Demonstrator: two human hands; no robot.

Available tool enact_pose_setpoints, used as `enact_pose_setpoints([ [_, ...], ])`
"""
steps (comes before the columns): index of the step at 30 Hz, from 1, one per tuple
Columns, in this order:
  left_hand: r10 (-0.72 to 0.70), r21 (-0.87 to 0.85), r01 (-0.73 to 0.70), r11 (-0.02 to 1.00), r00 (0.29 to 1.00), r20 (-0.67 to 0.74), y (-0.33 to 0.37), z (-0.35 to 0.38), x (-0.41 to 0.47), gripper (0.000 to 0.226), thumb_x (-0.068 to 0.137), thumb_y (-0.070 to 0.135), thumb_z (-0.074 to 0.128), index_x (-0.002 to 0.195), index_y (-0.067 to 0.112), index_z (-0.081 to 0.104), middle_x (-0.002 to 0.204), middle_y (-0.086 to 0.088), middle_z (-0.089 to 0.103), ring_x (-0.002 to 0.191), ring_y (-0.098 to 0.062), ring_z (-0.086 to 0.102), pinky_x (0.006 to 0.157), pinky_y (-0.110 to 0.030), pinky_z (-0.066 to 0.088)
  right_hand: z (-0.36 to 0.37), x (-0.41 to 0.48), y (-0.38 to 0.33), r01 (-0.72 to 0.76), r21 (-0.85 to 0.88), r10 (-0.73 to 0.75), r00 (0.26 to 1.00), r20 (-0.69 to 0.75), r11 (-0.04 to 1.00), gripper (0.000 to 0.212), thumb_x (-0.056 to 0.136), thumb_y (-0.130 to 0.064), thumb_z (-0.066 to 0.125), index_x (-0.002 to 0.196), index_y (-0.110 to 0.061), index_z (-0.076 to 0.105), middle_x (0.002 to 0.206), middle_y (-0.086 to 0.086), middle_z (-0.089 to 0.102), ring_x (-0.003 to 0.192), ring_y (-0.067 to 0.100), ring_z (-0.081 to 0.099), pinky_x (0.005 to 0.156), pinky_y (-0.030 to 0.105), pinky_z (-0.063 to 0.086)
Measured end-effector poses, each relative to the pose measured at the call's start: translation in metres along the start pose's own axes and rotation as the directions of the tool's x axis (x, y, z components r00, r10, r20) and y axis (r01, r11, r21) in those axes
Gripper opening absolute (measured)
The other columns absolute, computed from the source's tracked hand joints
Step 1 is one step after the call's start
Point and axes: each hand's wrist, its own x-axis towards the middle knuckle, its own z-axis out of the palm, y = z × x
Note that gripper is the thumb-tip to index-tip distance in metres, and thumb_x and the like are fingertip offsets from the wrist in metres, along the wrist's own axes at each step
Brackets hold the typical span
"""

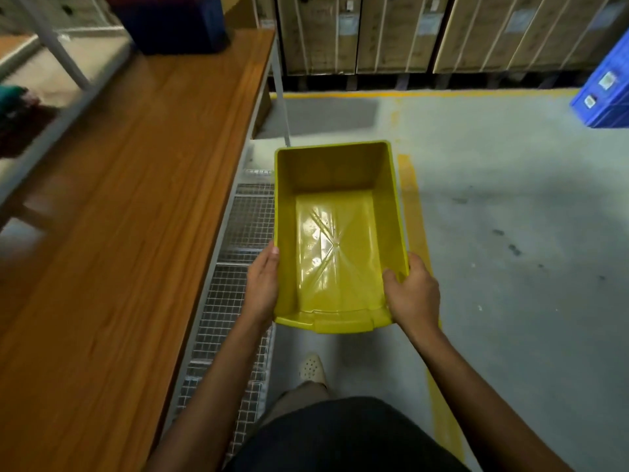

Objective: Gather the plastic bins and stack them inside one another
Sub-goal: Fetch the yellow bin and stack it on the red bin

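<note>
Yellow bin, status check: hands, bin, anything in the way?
Left hand and right hand grip the yellow bin by its near corners. Bin empty, carried above the floor. Wooden bench close on the left; blue crate far right.

one yellow bin [335,233], two hands, one blue crate [604,86], one wooden bench [136,199]

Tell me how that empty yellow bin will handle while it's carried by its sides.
The yellow bin is probably light, since it's empty. Its thin glossy plastic walls may flex and feel slippery where the left hand and right hand grip.
</note>
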Motion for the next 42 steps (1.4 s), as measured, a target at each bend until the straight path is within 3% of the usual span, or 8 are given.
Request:
enact_pose_setpoints([
  [7,-0.012,0.065,0.012,0.998,1.000,-0.008,0.051,0.023,0.136,0.057,0.094,0.056,0.043,0.142,0.025,0.048,0.144,-0.006,0.053,0.130,-0.026,0.052,0.106,-0.058,0.043,0.028,0.124,-0.057,0.017,0.045,-0.017,1.000,-0.005,0.999,0.047,0.088,-0.033,0.054,0.128,-0.009,0.057,0.112,0.016,0.069,0.101,0.040,0.062,0.080,0.037,0.046],
  [11,0.019,0.041,-0.018,0.999,1.000,-0.007,0.071,0.050,0.202,0.045,0.102,0.044,0.040,0.140,0.023,0.052,0.136,-0.004,0.061,0.124,-0.023,0.059,0.103,-0.054,0.047,0.045,0.205,-0.069,0.007,0.035,-0.007,1.000,0.012,0.999,0.037,0.091,-0.021,0.061,0.125,-0.007,0.058,0.111,0.017,0.069,0.099,0.040,0.063,0.079,0.038,0.047],
  [18,0.034,-0.023,-0.037,0.999,0.991,-0.126,0.102,0.118,0.323,0.034,0.105,0.031,0.039,0.132,0.022,0.057,0.129,-0.005,0.064,0.117,-0.023,0.063,0.100,-0.051,0.050,0.070,0.369,-0.086,0.085,0.063,-0.090,0.993,0.080,0.994,0.037,0.091,-0.022,0.060,0.124,-0.009,0.059,0.111,0.015,0.070,0.099,0.038,0.064,0.081,0.040,0.049],
  [22,0.023,-0.040,-0.032,0.999,0.977,-0.213,0.128,0.158,0.385,0.038,0.105,0.030,0.039,0.138,0.020,0.054,0.132,-0.005,0.063,0.119,-0.023,0.061,0.101,-0.050,0.049,0.067,0.458,-0.107,0.133,0.071,-0.141,0.983,0.119,0.989,0.046,0.087,-0.032,0.055,0.128,-0.010,0.058,0.114,0.014,0.070,0.101,0.037,0.065,0.086,0.042,0.051],
  [27,0.027,-0.032,-0.038,0.999,0.952,-0.305,0.162,0.195,0.449,0.040,0.105,0.032,0.040,0.142,0.020,0.051,0.138,-0.006,0.059,0.121,-0.021,0.059,0.103,-0.048,0.048,0.070,0.552,-0.135,0.204,0.055,-0.211,0.960,0.184,0.977,0.044,0.091,-0.020,0.062,0.133,-0.010,0.055,0.117,0.016,0.069,0.104,0.040,0.064,0.087,0.043,0.051],
  [30,0.047,-0.073,-0.079,0.994,0.931,-0.362,0.183,0.202,0.483,0.041,0.105,0.029,0.039,0.143,0.016,0.049,0.138,-0.006,0.058,0.120,-0.020,0.059,0.103,-0.046,0.048,0.078,0.594,-0.159,0.228,0.100,-0.244,0.946,0.212,0.969,0.050,0.088,-0.030,0.057,0.135,-0.012,0.054,0.114,0.016,0.070,0.100,0.039,0.065,0.086,0.045,0.052],
  [36,0.085,-0.082,-0.138,0.987,0.880,-0.467,0.219,0.188,0.563,0.051,0.096,0.052,0.050,0.139,0.026,0.054,0.140,-0.004,0.057,0.125,-0.025,0.057,0.103,-0.055,0.046,0.119,0.676,-0.221,0.357,0.195,-0.393,0.898,0.198,0.913,0.060,0.080,-0.040,0.046,0.132,-0.012,0.055,0.108,0.015,0.070,0.093,0.038,0.065,0.075,0.037,0.048],
  [42,0.202,-0.095,-0.331,0.939,0.752,-0.628,0.274,0.148,0.651,0.037,0.102,0.022,0.047,0.138,0.019,0.051,0.139,0.003,0.054,0.120,-0.008,0.056,0.097,-0.023,0.047,0.180,0.754,-0.317,0.492,0.281,-0.548,0.818,0.176,0.824,0.045,0.090,-0.033,0.056,0.131,-0.014,0.056,0.105,0.012,0.071,0.090,0.036,0.066,0.076,0.043,0.054],
])
